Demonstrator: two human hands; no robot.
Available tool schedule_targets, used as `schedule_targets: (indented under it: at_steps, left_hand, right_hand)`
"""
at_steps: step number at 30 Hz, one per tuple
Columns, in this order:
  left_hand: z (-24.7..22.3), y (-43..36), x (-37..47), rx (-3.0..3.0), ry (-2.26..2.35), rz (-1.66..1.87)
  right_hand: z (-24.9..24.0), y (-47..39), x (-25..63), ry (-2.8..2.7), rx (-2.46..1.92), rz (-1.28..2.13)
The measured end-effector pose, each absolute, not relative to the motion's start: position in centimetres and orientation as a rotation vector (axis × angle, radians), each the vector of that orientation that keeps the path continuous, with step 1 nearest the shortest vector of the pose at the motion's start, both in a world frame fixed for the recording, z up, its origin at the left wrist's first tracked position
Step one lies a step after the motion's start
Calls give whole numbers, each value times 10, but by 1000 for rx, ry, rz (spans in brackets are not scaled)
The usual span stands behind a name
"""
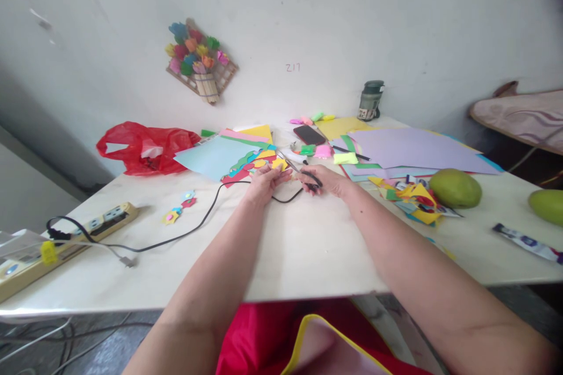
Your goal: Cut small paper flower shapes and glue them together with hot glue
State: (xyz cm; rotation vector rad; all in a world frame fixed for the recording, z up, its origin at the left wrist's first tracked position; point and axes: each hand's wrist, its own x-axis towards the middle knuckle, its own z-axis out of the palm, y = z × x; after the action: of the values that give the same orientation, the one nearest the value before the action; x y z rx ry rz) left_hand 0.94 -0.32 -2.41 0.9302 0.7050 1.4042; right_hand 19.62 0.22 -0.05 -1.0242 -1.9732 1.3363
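Note:
My left hand pinches a small yellow paper cutout over the middle of the table. Black-handled scissors sit in my right hand, their blades pointing up and left beside the yellow piece. Whether the blades touch the paper I cannot tell. Just behind my left hand lie coloured paper scraps in red, green and blue. Several small paper flowers rest on the table to the left. A black cord runs behind my left wrist.
A power strip and a red plastic bag are at left. Behind my hands are a phone and coloured sheets. Paper offcuts, a green mango-like fruit and a tube lie right. A bottle stands by the wall.

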Motion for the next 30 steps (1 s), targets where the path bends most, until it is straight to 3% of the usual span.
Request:
schedule_targets:
  at_steps: [30]
  left_hand:
    - [-24,-3,11,868,731,1440]
  right_hand:
    - [5,-4,188,-1942,-1126,1315]
